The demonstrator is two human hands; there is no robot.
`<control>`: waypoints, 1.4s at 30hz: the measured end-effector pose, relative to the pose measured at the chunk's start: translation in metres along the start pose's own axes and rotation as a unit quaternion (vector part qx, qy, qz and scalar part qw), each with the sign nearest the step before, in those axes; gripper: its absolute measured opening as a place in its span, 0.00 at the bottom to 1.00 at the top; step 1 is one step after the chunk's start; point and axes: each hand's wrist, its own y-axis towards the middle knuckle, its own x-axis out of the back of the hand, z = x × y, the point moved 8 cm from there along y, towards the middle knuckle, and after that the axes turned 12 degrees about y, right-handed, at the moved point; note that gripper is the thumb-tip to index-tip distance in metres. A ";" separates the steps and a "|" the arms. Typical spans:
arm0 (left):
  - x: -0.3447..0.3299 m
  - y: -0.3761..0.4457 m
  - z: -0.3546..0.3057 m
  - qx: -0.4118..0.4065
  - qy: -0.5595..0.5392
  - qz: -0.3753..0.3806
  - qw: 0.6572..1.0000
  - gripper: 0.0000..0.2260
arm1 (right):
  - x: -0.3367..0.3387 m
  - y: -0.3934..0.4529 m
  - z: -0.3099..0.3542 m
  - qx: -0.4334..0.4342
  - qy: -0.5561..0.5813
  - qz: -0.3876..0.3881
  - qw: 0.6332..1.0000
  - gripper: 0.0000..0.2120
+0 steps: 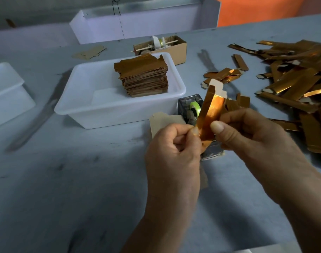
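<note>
We hold a gold carton (210, 110) upright over the bench (64, 179), just in front of a tape dispenser (190, 105) with a green roll. Our left grip (172, 148) pinches its lower edge between thumb and forefinger. Our right grip (247, 132) holds the other side, thumb on the shiny face and fingers curled behind. The top flaps stand open, showing plain card. To the left, a white tub (119, 110) holds a stack (143, 77) of flat gold blanks. A loose pile (293, 84) of gold cartons lies to the right. Any lettering on carton or dispenser is too blurred for us to read.
</note>
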 end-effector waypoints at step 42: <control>0.030 0.041 0.100 0.197 0.117 0.078 0.970 0.11 | 0.000 0.026 -0.018 0.120 -0.222 -0.090 0.963 0.13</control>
